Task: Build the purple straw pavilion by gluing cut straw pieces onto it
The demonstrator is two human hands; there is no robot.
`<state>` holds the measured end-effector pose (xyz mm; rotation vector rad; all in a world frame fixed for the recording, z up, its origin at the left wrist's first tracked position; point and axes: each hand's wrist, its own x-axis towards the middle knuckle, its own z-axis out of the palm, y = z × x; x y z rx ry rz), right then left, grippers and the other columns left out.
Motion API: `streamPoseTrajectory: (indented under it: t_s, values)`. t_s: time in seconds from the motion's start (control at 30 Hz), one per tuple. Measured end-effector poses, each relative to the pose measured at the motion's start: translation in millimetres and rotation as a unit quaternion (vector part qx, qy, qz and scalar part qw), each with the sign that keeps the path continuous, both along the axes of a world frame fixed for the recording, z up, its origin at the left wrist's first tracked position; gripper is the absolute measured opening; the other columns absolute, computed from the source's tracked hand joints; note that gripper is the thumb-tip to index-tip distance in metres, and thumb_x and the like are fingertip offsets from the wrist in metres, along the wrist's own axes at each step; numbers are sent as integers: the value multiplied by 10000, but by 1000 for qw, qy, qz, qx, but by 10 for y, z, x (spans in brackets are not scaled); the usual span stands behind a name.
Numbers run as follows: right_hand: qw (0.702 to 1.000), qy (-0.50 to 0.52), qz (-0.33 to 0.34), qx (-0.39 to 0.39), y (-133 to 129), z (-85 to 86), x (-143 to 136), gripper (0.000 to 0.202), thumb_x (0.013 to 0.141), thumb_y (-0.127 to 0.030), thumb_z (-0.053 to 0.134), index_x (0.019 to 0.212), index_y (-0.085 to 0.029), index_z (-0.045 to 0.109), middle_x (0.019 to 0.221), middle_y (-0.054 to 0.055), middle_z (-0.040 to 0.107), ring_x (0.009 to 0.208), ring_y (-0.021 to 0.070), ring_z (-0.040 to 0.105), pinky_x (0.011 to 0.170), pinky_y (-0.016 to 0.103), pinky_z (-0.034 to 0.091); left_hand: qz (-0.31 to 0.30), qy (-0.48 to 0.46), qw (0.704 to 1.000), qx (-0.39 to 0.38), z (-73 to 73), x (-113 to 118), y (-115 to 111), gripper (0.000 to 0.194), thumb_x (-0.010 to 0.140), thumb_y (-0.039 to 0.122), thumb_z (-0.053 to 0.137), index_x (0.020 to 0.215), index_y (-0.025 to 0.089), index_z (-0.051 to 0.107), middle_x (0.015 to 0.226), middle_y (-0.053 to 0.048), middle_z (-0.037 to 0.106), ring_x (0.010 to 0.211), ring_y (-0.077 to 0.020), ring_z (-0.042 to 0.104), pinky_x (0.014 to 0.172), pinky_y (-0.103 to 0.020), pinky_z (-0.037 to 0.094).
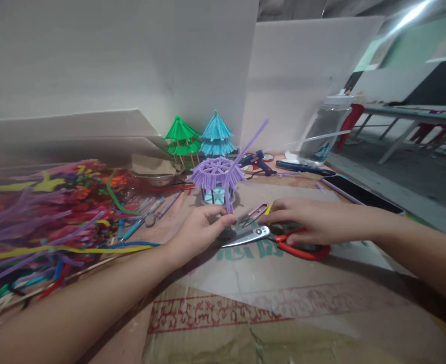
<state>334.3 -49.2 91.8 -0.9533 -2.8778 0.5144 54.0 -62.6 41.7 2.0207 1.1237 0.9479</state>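
My left hand (pixel 203 230) pinches purple pipe cleaners (pixel 228 194) upright between thumb and fingers; one long end slants up to the right. Just behind it stands a small round structure with a purple fringed roof (pixel 218 172) and a light-blue base (pixel 217 195). My right hand (pixel 302 220) is closed over the red handles of a pair of scissors (pixel 309 251), its thumb on the handle. The scissors' blades point left, toward my left hand, low over the sheet. A small pink metal tool (pixel 256 215) lies between the hands, with a bit of yellow beside it, partly hidden by my right fingers.
Green (pixel 181 134) and blue (pixel 215 132) tiered-roof models stand at the back. Colourful pipe cleaners (pixel 48 217) heap at left, blurred. A blue glue gun (pixel 260 161), a clear bottle (pixel 323 134) and a phone (pixel 361 194) lie or stand at right. Pens (pixel 141 222) lie left of centre.
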Motion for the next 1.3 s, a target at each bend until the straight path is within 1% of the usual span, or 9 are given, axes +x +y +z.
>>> streamPoseTrajectory:
  t_s: [0.1, 0.2, 0.27, 0.37, 0.47, 0.57, 0.83, 1.07, 1.3]
  values:
    - [999, 7, -29, 26, -66, 43, -116, 344, 911, -401, 592, 1217, -290, 701, 1188, 79, 672, 1075, 266, 615, 910, 388, 466, -37, 12, 999, -9, 12, -2, 0, 291, 895, 349, 581, 702, 155, 682, 698, -18, 666, 739, -159, 611, 684, -260, 464]
    - [984, 138, -103, -33, -110, 12, -325, 320, 938, -415, 544, 1125, -233, 728, 1108, 74, 717, 1017, 232, 645, 903, 374, 479, -103, -13, 991, -80, 27, -9, 6, 267, 874, 359, 614, 726, 154, 701, 725, -27, 688, 712, -150, 613, 669, -261, 475]
    - [951, 230, -128, -161, -115, -60, -495, 343, 910, -414, 580, 1169, -223, 697, 1046, 55, 735, 931, 199, 668, 836, 340, 508, -159, -45, 977, -136, 29, -16, 13, 287, 866, 411, 639, 760, 155, 717, 769, -44, 711, 728, -153, 630, 699, -275, 492]
    - [877, 312, -94, -354, -84, -209, -716, 358, 874, -417, 642, 1156, -201, 687, 853, 22, 740, 770, 148, 672, 724, 283, 513, -229, -81, 953, -183, 24, -29, 26, 403, 845, 544, 650, 752, 158, 718, 820, -67, 718, 819, -176, 651, 799, -312, 506]
    - [819, 373, -79, -428, -27, -349, -820, 281, 832, -390, 712, 986, -154, 711, 681, 1, 710, 629, 106, 633, 629, 234, 477, -260, -87, 939, -206, 25, -45, 43, 486, 819, 635, 635, 745, 161, 708, 809, -71, 708, 864, -191, 646, 858, -337, 495]
    - [786, 400, -46, -470, 22, -425, -815, 302, 783, -369, 765, 966, -143, 684, 713, 19, 732, 631, 114, 648, 593, 229, 469, -262, -86, 935, -224, 30, -57, 61, 526, 787, 682, 636, 742, 162, 698, 826, -81, 705, 881, -207, 644, 870, -355, 494]
    - [802, 424, -83, -413, -50, -411, -830, 256, 809, -389, 740, 806, -160, 625, 661, -6, 689, 615, 105, 626, 589, 224, 455, -224, -95, 948, -206, -22, -17, 49, 510, 795, 660, 644, 751, 155, 700, 792, -66, 710, 789, -185, 648, 804, -331, 520]
    - [818, 437, -183, -326, -23, -449, -838, 351, 726, -447, 789, 741, -171, 573, 533, -74, 547, 471, 71, 490, 497, 219, 391, -55, -44, 997, -43, -35, 6, 35, 427, 907, 524, 536, 804, 157, 727, 804, -48, 720, 772, -182, 631, 720, -291, 489]
    - [826, 418, -179, -332, -14, -474, -853, 346, 749, -449, 761, 748, -176, 549, 560, -67, 568, 495, 73, 519, 510, 215, 417, -47, -2, 998, -53, -44, -2, 36, 323, 886, 410, 562, 807, 148, 735, 828, -58, 738, 796, -187, 645, 728, -290, 479]
